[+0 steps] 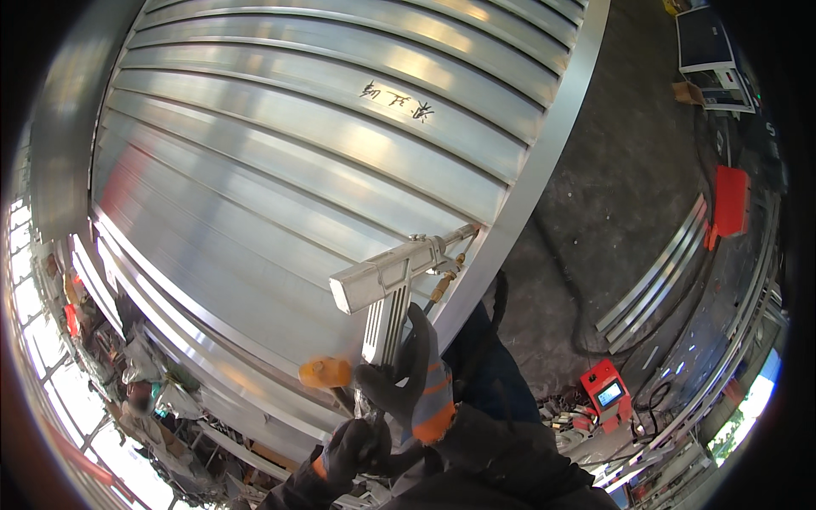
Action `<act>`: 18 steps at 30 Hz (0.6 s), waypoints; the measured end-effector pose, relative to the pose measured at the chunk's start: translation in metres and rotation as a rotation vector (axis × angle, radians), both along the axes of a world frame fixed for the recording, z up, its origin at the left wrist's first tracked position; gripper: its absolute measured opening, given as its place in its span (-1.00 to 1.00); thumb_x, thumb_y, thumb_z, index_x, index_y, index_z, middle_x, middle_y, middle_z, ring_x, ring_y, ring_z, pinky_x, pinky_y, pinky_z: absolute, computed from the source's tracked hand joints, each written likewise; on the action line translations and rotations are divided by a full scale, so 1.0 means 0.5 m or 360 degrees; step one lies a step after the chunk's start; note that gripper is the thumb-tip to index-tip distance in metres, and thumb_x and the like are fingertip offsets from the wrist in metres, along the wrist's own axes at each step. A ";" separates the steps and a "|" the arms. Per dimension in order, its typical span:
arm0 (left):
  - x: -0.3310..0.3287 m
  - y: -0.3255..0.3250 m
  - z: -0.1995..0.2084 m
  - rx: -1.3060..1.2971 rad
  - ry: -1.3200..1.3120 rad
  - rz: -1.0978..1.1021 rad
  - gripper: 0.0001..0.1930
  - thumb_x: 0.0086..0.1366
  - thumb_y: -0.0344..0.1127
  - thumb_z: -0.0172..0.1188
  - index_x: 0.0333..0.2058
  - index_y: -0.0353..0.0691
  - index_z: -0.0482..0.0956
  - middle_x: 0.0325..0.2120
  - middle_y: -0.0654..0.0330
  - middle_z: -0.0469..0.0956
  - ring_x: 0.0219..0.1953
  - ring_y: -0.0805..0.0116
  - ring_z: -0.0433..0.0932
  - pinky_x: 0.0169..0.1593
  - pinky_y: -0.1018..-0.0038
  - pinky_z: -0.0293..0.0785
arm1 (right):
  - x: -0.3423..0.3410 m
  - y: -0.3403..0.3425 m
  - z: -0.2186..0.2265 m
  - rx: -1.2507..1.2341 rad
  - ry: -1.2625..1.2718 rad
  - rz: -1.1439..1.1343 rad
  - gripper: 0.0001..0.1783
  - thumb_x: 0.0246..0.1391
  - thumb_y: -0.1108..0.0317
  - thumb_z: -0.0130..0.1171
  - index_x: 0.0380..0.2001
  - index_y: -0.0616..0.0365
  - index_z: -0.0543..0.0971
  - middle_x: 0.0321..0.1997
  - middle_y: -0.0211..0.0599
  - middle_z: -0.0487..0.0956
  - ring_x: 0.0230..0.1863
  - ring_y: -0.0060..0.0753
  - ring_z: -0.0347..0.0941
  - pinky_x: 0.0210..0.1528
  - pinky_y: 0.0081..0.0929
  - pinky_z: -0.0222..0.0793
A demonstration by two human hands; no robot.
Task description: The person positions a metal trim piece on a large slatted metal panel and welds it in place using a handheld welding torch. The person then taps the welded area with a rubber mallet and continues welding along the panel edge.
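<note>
A silver handheld welding gun (387, 276) points up and right, its nozzle tip at the seam where the ribbed aluminium panel (280, 170) meets its flat edge frame (544, 178). A thin brass-fitted tube (442, 287) runs beside the nozzle. My right hand (408, 374), in a grey and orange glove, is wrapped round the gun's ridged grip. Just below and left, my left hand (353, 446), also gloved, is closed round the handle of a mallet with an orange-yellow head (325, 372). That head sits over the panel's near side. My fingers partly hide the gun's lower end.
On the dark floor to the right lie several metal strips (654, 272) and a black cable (578, 319). A red box with a screen (606, 395) and a red stand (729, 204) are there too. A white-and-dark cabinet (718, 64) stands far right. Clutter (157, 408) fills the lower left.
</note>
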State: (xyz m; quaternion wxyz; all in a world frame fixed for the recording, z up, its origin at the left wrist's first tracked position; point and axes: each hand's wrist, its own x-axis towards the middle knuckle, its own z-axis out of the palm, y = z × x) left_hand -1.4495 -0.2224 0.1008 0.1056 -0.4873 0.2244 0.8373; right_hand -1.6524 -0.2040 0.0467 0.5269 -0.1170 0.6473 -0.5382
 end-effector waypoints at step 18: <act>-0.043 -0.038 -0.021 0.0077 -0.0016 -0.0003 -0.53 0.55 0.02 -0.12 -0.43 -0.24 0.42 -0.50 0.26 0.42 -0.45 0.45 0.35 -0.35 0.43 0.29 | 0.002 -0.002 -0.051 0.0021 0.0400 -0.0017 0.01 0.01 0.25 0.46 0.40 0.38 0.12 0.01 0.01 0.48 -0.10 -0.19 0.52 -0.07 -0.26 0.53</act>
